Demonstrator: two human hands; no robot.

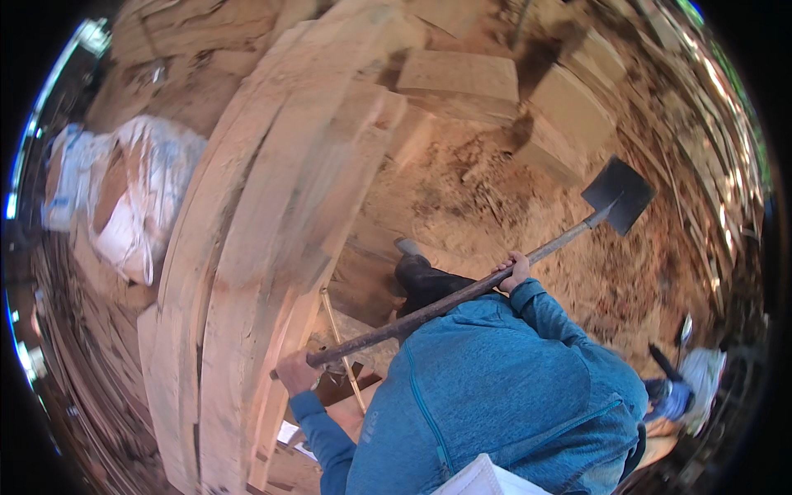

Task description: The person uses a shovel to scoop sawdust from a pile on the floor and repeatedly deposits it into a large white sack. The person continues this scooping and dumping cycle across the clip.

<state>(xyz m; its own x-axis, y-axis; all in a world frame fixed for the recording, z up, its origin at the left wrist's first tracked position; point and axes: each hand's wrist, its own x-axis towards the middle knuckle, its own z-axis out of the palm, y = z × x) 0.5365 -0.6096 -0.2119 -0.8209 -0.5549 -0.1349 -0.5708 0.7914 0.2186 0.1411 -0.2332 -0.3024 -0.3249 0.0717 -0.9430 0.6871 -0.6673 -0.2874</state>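
A long-handled shovel (437, 310) slants across the front of my body, its flat dark square blade (631, 194) up at the right over the reddish, sawdust-like ground. My left hand (298, 373) is closed round the end of the wooden handle, beside the stacked planks. Farther along the shaft, toward the blade, my right hand (517, 272) grips it with fingers wrapped around. No load shows on the blade. Just right of the left hand, a thin yellow stick (342, 351) passes behind the handle.
Long thick planks (280, 165) are stacked at my left. Beyond them lies a white and blue sack (153, 177). Cut wood blocks (459, 78) rest on the ground ahead, with another block (569, 115) to their right. A pale bag (704, 379) stands at the far right.
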